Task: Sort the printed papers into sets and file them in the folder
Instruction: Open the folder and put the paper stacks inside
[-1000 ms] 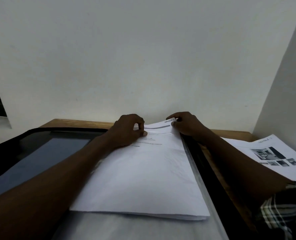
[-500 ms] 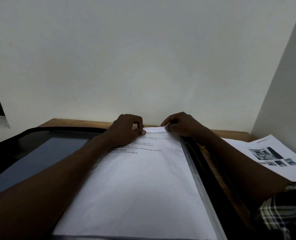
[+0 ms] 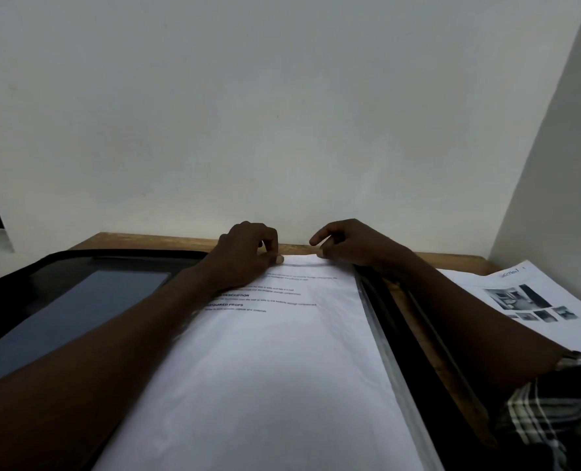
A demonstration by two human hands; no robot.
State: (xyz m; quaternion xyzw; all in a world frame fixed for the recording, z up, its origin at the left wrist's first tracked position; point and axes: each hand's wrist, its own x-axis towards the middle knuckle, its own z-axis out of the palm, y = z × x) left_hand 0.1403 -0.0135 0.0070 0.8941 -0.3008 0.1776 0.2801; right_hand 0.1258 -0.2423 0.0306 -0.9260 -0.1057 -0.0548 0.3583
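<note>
Left hand (image 3: 248, 256) and right hand (image 3: 350, 246) touch the papers' (image 3: 275, 368) far edge, grip unclear; printed sheets (image 3: 534, 300) lie rightward.

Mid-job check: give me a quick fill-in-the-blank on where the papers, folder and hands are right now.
The left hand and right hand both touch the paper stack at its ____ edge.
The stack lies on the ____ half of the open black folder.
A loose sheet with photos lies on the wooden table, to the folder's ____ side.
Missing words: far; right; right.
</note>
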